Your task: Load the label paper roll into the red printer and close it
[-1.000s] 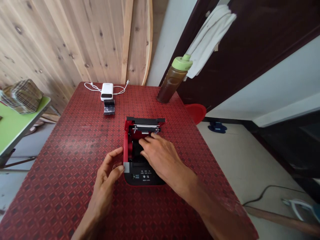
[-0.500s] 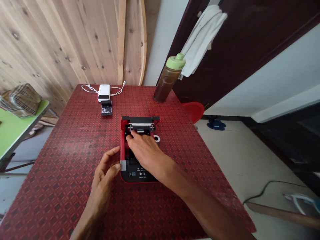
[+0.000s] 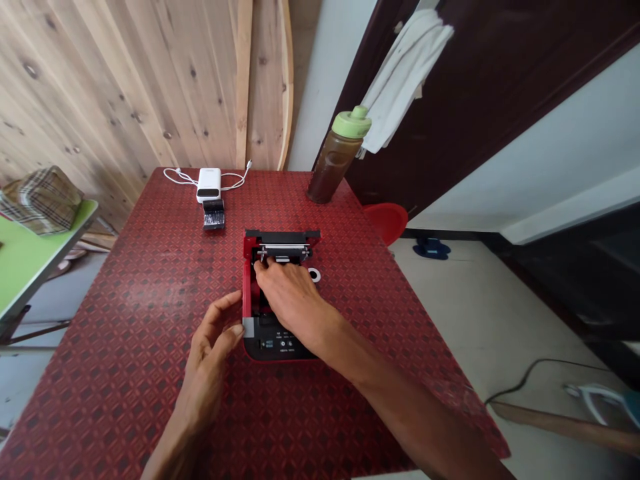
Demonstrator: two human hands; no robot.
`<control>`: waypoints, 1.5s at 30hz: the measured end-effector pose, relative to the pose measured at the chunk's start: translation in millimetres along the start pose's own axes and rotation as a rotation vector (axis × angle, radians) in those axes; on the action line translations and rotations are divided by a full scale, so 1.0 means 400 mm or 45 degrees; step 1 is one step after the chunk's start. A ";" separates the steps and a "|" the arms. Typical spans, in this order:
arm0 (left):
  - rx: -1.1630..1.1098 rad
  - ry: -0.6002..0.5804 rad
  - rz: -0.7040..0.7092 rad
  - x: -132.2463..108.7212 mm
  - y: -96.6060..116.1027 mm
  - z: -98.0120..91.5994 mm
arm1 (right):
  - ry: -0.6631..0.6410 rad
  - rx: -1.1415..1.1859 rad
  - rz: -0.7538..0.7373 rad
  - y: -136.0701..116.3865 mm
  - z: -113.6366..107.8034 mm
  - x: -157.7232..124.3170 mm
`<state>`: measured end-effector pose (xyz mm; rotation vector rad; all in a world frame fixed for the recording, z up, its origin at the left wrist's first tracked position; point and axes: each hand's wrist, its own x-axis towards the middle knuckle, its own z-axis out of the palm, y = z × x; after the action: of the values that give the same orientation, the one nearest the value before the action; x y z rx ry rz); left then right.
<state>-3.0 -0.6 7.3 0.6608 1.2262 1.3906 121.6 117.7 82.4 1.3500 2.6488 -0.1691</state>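
Note:
A red and black thermal printer [image 3: 277, 348] stands open on the table, with its black lid [image 3: 283, 235] raised at the far side. My right hand [image 3: 287, 297] reaches into the open compartment, its fingertips just below the left end of a metal bar [image 3: 283, 250]. The hand hides most of the inside. My left hand [image 3: 207, 353] is beside the printer's near left corner, fingers apart. Its thumb tip is at a small grey strip [image 3: 249, 327] on the red side wall. A white ring [image 3: 314, 274] lies on the table right next to the printer.
The red patterned table [image 3: 150, 320] also holds a white power bank [image 3: 209, 185] with a white cable, a small black object [image 3: 214, 215], and a green-capped brown bottle [image 3: 337, 157] at the far right. A green table [image 3: 30, 253] with a plaid bag [image 3: 40, 201] stands left.
My right hand has moved left and farther into the printer, uncovering the white ring. The view has shifted slightly. My left hand stays at the grey strip.

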 end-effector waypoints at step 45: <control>0.047 0.031 -0.070 -0.002 0.014 0.006 | 0.840 1.352 0.259 0.206 0.061 -0.298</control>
<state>-2.8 0.1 13.3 0.6327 1.2833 1.3368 259.5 67.3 79.9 2.2522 2.9739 -1.5042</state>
